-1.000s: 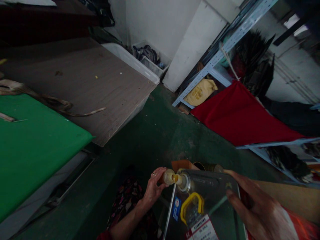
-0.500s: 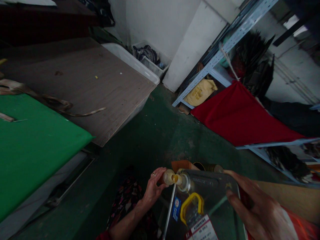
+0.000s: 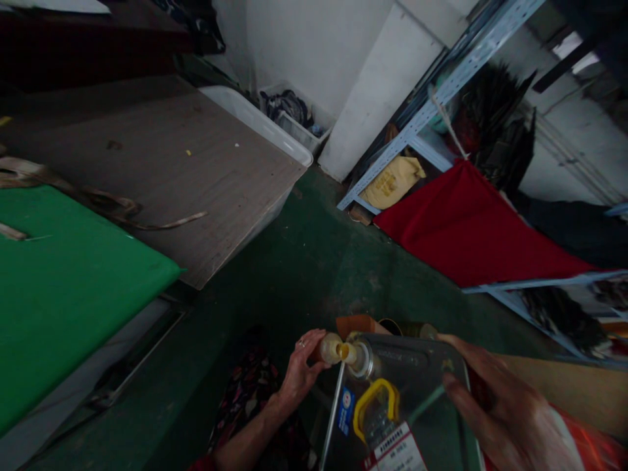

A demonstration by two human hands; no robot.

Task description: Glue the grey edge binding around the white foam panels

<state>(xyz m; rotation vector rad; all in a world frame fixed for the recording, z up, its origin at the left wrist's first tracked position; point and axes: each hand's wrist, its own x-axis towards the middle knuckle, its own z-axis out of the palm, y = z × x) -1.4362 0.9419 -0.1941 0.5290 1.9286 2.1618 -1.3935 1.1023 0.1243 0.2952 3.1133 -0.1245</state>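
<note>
Tilting clear jug (image 3: 407, 386) with right hand (image 3: 495, 405), left hand (image 3: 300, 369) gripping small bottle (image 3: 331, 348)

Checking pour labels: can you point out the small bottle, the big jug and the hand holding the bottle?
small bottle (image 3: 330, 347): head view, its pale rounded body.
jug (image 3: 417, 373): head view, middle of its clear side wall.
left hand (image 3: 298, 374): head view, back of the hand.

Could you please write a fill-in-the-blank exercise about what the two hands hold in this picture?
1. The left hand holds a small ____ against the spout of the metal can.
2. The can's carrying handle is ____ in colour.
3. The right hand grips the can, which is ____ rather than upright.
Missing words: bottle; yellow; tilted.
</note>
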